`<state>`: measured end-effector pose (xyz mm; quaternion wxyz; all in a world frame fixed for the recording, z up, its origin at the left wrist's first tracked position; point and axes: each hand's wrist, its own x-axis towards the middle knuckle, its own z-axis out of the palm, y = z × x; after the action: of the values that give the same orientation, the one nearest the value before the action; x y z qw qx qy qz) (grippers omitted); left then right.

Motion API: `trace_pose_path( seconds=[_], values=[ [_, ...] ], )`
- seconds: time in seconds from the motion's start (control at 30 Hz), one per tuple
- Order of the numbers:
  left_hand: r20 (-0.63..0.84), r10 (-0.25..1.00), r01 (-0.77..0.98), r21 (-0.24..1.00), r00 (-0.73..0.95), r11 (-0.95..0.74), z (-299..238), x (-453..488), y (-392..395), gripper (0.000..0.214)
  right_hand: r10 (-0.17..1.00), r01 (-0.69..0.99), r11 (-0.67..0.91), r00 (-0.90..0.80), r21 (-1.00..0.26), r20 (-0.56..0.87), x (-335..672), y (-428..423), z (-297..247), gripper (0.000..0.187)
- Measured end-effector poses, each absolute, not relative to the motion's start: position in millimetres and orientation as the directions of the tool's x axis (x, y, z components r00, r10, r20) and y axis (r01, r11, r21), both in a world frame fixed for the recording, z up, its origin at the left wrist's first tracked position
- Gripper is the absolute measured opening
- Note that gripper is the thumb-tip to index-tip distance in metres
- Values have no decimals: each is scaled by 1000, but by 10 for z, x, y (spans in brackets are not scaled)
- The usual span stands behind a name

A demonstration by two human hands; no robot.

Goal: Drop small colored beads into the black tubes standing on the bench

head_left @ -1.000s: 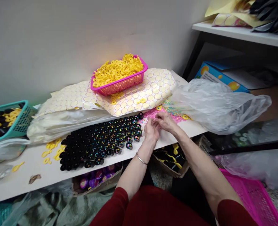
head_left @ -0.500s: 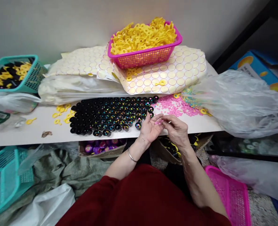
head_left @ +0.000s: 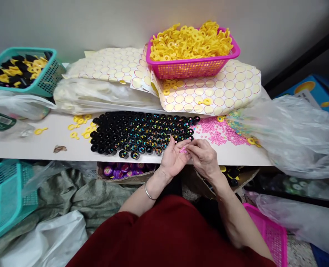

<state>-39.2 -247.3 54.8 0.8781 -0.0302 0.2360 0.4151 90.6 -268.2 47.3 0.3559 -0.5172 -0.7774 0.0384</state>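
My left hand (head_left: 173, 160) is held palm up over the table's front edge, with several small pink beads (head_left: 183, 150) lying on its palm and fingers. My right hand (head_left: 204, 155) meets it from the right, thumb and forefinger pinched together at those beads. Whether a bead is between these fingertips is hidden. Just behind and left of my hands stand close rows of small black cups (head_left: 134, 154); many hold coloured bits, while those at the left look dark inside. Loose pink beads (head_left: 218, 135) are spread on the white table (head_left: 78, 152) beyond my right hand.
A pink basket (head_left: 192, 68) heaped with yellow ring-shaped pieces (head_left: 190, 42) stands on sticker sheets (head_left: 233, 87) at the back. Plastic bags (head_left: 298, 129) bulge at the right. A teal basket (head_left: 47, 79) and a bottle (head_left: 5, 124) are at the left. Boxes (head_left: 125, 180) sit below the table edge.
The view has turned a little, so the table's things lie further right in it. Both hands have drawn slightly nearer to me, still together over the pink beads.
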Motion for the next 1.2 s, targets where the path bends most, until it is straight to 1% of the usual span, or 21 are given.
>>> trace_pose_path(
  seconds=[0.07, 0.13, 0.17, 0.23, 0.3, 0.4, 0.57, 0.7, 0.8, 1.0, 1.2],
  values=[
    [-455, 710, -735, 161, 538, 659, 541, -415, -2483, 57, 820, 823, 472, -279, -315, 499, 869, -2693, 461, 19],
    [-470, 712, -728, 189, 522, 659, 530, -429, -2506, 46, 799, 841, 489, -327, -231, 505, 847, -2723, 438, 20],
    [-476, 714, -727, 202, 512, 656, 524, -434, -2520, 41, 790, 842, 498, -342, -208, 509, 843, -2743, 423, 20],
    [-482, 713, -722, 211, 510, 659, 514, -440, -2550, 34, 781, 833, 515, -357, -204, 512, 847, -2792, 388, 21],
    [-482, 697, -711, 194, 531, 676, 508, -445, -2571, 32, 784, 818, 522, -350, -240, 513, 861, -2844, 356, 23],
    [-495, 664, -682, 178, 560, 709, 502, -447, -2581, 36, 802, 792, 517, -316, -325, 507, 887, -2914, 328, 21],
    [-512, 642, -640, 214, 570, 738, 484, -432, -2583, 43, 838, 706, 489, -217, -512, 501, 914, -2994, 314, 14],
    [-527, 641, -623, 244, 558, 743, 482, -423, -2613, 47, 839, 632, 486, -146, -604, 524, 921, -3040, 297, 12],
    [-534, 645, -625, 253, 546, 739, 489, -419, -2635, 51, 853, 634, 465, -134, -618, 504, 924, -3060, 282, 12],
    [-529, 633, -619, 236, 565, 749, 496, -385, -2647, 53, 879, 686, 415, -133, -598, 458, 952, -3070, 264, 18],
    [-533, 619, -609, 226, 576, 761, 462, -343, -2666, 49, 894, 671, 393, -119, -629, 432, 991, -3107, 254, 22]
  ],
)
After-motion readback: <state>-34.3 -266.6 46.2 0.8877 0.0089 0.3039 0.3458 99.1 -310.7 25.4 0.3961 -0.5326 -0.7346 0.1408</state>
